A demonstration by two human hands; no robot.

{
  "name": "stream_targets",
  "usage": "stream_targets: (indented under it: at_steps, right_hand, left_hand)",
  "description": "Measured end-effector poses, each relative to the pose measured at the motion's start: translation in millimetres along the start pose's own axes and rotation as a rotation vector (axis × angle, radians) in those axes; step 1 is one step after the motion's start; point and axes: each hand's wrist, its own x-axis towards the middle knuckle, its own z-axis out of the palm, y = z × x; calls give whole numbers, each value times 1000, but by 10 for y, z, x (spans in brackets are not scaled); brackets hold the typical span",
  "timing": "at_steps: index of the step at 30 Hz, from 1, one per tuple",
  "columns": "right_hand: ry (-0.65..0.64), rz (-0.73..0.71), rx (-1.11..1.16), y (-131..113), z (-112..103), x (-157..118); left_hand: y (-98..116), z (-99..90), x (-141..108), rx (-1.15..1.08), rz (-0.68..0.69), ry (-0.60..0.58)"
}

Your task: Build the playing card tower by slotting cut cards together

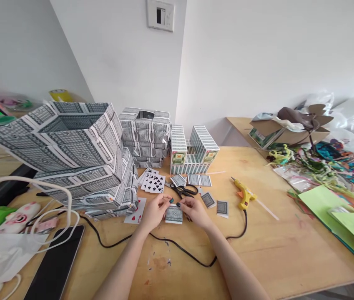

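Observation:
Between my two hands lies a playing card [174,216], its grey patterned back facing up. My left hand [157,211] pinches it near the upper left corner with the fingers closed. At the upper right corner my right hand [194,211] is also closed on it, thumb and fingertips together. Just beyond are black-handled scissors [185,191], with a patterned card piece [178,180] by the blades. Fanned cards with clubs showing [153,183] lie to the left, and a hearts card [135,211] sits beside my left wrist. A yellow glue gun [244,194] rests to the right.
Large structures built from folded cards [83,146] [145,137] stand at the left and back. Stacked card boxes [203,143] are against the wall. A black cord [183,252] crosses under my forearms. Colourful scraps [336,171] and green paper [327,208] cover the right side; a phone [56,264] lies left.

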Motion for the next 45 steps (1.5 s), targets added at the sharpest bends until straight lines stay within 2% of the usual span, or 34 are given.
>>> stream_targets:
  at_steps: [4, 7, 9, 11, 15, 18, 21, 22, 24, 28, 31, 35, 37, 42, 45]
  right_hand:
    - [125, 62, 284, 16, -68, 42]
    - [201, -24, 457, -35, -70, 43]
    - [227, -61, 440, -71, -60, 33]
    - [294, -71, 280, -88, -64, 23]
    - [529, -159, -277, -87, -190, 1]
    - [725, -193, -643, -86, -408, -40]
    - [834, -116, -884, -62, -659, -97]
    - [835, -65, -944, -46, -729, -113]
    - [751, 37, -996, -12, -821, -131]
    - [586, 206, -866, -3, -832, -121]
    - [587, 167, -784, -50, -816, -111]
    - [714, 42, -828, -78, -893, -149]
    - [740, 58, -874, -70, -931, -180]
    - [625, 156, -850, -72, -902, -200]
    - [695, 112, -815, -83, -871, -171]
  left_hand:
    - [-13, -2, 12, 110, -33, 189]
    - [-40, -6, 34, 119, -48, 151]
    - [-49, -4, 41, 167, -17, 121]
    - [-49, 0, 40, 244, 13, 110]
    - [-46, 10, 32, 332, 34, 89]
    - [-56, 19, 33, 362, 44, 88]
    - [-69, 27, 33, 389, 54, 86]
    - [-72, 29, 33, 394, 57, 82]
    - [-77, 32, 31, 402, 64, 76]
    - [-91, 39, 29, 408, 92, 93]
    - [-102, 47, 26, 417, 96, 99]
    - [-119, 55, 26, 439, 94, 98]
    - [-126, 54, 32, 448, 95, 96]
    - [-61, 50, 3, 495, 86, 77]
    - [67, 71, -106, 650, 104, 146]
